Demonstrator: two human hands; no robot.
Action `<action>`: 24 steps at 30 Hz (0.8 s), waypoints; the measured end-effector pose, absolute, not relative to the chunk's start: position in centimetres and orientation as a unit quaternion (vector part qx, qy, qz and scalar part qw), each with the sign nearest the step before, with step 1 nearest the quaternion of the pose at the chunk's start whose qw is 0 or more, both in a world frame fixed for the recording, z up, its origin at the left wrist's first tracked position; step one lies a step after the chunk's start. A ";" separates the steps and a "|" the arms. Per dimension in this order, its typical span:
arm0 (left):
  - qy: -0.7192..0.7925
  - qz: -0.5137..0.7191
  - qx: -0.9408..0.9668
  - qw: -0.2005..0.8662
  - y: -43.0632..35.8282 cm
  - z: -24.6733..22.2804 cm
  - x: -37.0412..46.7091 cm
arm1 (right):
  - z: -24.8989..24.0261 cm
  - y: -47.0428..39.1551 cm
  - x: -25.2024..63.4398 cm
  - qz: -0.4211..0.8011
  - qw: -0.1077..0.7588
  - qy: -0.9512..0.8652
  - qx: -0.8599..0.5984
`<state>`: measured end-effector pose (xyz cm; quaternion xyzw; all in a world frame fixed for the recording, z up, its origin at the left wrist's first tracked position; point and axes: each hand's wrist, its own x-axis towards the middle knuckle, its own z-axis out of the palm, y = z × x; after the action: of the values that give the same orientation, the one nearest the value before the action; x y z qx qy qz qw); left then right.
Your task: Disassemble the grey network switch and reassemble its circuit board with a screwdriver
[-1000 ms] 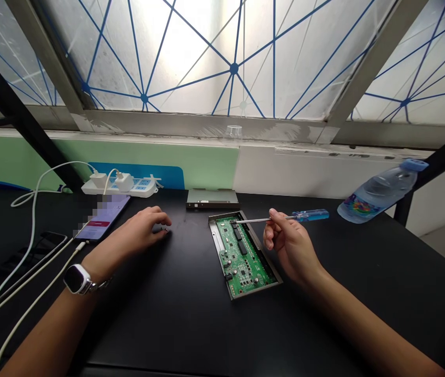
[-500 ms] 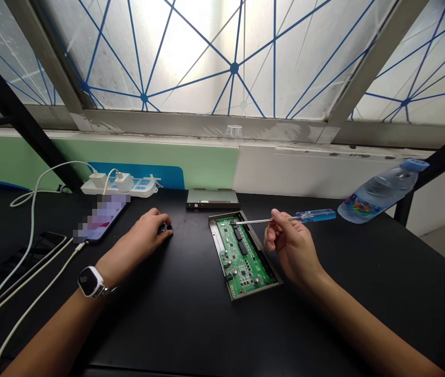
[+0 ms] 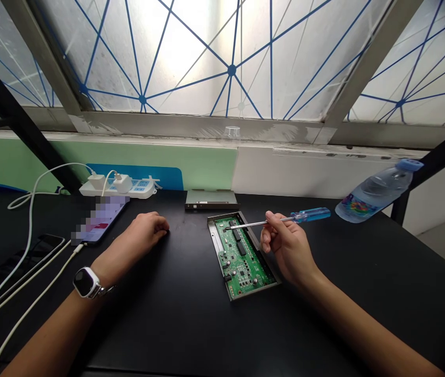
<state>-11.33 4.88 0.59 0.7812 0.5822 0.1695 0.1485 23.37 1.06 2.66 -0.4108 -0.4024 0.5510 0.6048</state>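
My right hand (image 3: 287,243) grips the shaft of a screwdriver (image 3: 311,215) with a clear blue handle. Its tip points left and lies over the upper part of a green circuit board (image 3: 246,269), which sits in a shallow metal tray (image 3: 217,238). My left hand (image 3: 147,230) rests on the black table to the left of the board, fingers curled together; what they hold, if anything, is hidden. A watch is on my left wrist.
Behind the board lies a flat metal cover (image 3: 211,199). A water bottle (image 3: 377,193) leans at the right. On the left are a lit phone (image 3: 108,220), a dark phone (image 3: 52,241), white cables and a power strip (image 3: 140,188).
The screwdriver tip has shifted slightly left and down over the board. My left fingers have curled in, and the small dark object seen at them earlier no longer shows.
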 end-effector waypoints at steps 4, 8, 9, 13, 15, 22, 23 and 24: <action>0.574 0.184 0.779 0.171 5.1 0.5 -11.6 | 2.8 1.0 23.3 0.547 0.602 -0.405 -0.418; 0.561 0.175 0.785 0.198 5.0 1.5 -12.0 | 3.1 1.1 23.6 0.549 0.609 -0.386 -0.422; 0.558 0.174 0.788 0.194 4.9 1.8 -12.1 | 3.3 1.1 23.8 0.555 0.613 -0.374 -0.421; 0.535 0.198 0.804 0.165 4.3 2.9 -11.1 | 4.2 1.5 24.7 0.591 0.583 -0.350 -0.434; 0.511 0.228 0.814 0.158 3.9 3.2 -9.8 | 4.4 1.9 25.2 0.597 0.545 -0.374 -0.454; 0.443 0.299 0.814 0.229 3.4 1.9 -3.6 | 2.9 3.1 26.5 0.498 0.415 -0.535 -0.542; 0.447 0.297 0.814 0.223 3.6 1.5 -2.8 | 2.6 3.1 26.7 0.434 0.373 -0.588 -0.571; 0.457 0.300 0.808 0.220 3.9 1.1 -2.1 | 2.5 3.1 26.8 0.356 0.326 -0.635 -0.603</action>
<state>-2.13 3.90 1.08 0.8083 0.4565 0.2999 0.2197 26.80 3.10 2.46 -0.6032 -0.6352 0.3557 0.3259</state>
